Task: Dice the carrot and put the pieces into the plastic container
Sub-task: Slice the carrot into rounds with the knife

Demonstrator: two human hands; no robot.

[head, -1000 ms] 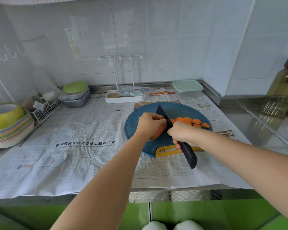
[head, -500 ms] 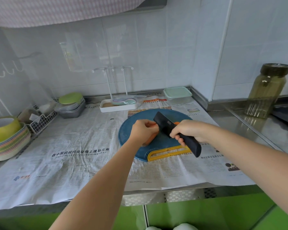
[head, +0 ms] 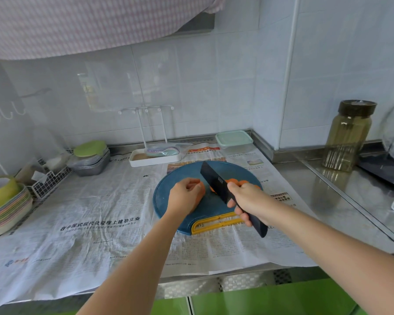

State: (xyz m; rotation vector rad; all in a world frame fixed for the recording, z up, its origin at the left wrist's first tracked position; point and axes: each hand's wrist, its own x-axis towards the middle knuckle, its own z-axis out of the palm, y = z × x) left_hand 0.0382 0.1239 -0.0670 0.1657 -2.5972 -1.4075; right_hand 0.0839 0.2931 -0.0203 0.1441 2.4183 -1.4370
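Two hands work over a round blue cutting board (head: 166,202) that lies on newspaper (head: 89,212). The left hand (head: 185,194) is curled over the carrot (head: 203,192), gripping it and pinning it to the board; only an orange edge shows beside the fingers. The right hand (head: 248,201) is clenched round the black handle of a knife (head: 214,180), whose dark blade stands tilted just right of the carrot. Whether the edge touches the board I cannot tell. Several orange slices (head: 242,183) lie on the board beyond the blade, partly hidden by the right hand. The plastic container (head: 234,142), pale green lid on, sits at the back by the wall, well apart from the board.
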